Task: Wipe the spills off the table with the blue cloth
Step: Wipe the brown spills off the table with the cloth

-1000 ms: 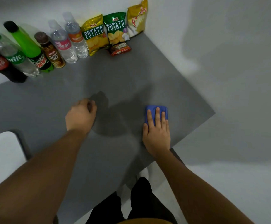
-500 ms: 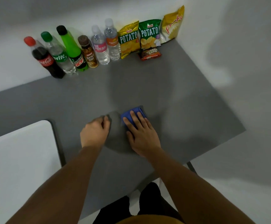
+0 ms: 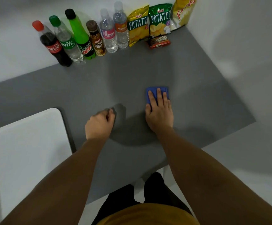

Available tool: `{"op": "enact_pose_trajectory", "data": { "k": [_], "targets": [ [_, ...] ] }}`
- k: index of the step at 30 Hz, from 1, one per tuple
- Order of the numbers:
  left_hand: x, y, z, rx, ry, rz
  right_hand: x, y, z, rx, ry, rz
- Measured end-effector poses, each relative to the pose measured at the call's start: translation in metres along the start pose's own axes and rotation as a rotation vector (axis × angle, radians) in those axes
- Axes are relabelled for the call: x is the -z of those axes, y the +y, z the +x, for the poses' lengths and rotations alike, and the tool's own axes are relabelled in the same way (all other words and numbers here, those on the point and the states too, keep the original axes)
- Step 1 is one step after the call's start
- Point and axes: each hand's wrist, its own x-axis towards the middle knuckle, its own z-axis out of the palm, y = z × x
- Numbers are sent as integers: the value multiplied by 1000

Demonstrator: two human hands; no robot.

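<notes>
Grey worktop (image 3: 188, 75). One white tray (image 3: 26, 151) at its left edge. Six bottles (image 3: 83, 36) and three chip bags (image 3: 159, 20) line the wall; one small packet (image 3: 158, 42) lies before them. Right hand (image 3: 158, 111) presses flat, fingers spread, on one blue cloth (image 3: 150, 92) at mid-worktop. Left hand (image 3: 99, 124) rests curled in a loose fist, holding nothing.

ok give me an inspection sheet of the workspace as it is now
surface: grey table, no spill discernible in this view
job's things: blue cloth flat on the table under the right hand, fingers spread over it
clutter: six bottles and snack bags lined along the back wall; white tray at the left
grips: left hand curled loosely, resting on the table, holding nothing
cables: nothing seen
surroundings: white walls, pale floor to the right
</notes>
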Motion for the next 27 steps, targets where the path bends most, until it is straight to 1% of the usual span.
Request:
{"op": "enact_pose_trajectory", "data": {
  "k": [5, 12, 15, 20, 23, 27],
  "targets": [
    [4, -10, -7, -47, -31, -26, 5, 14, -28, -88, -32, -31],
    [4, -28, -11, -91, -48, 11, -4, 10, -103, -42, -60, -78],
    [3, -34, -11, -97, -57, 29, -15, -4, -132, -15, -76, -96],
    [3, -40, -10, -136, -60, 40, -36, -42, -170, 43, -32, -104],
    [5, -43, -10, -144, -82, 29, -45, -64, -175, 43, -44, -88],
    [6, -44, -9, -127, -90, 20, -48, -84, -166, 91, -67, -60]
  ]
}}
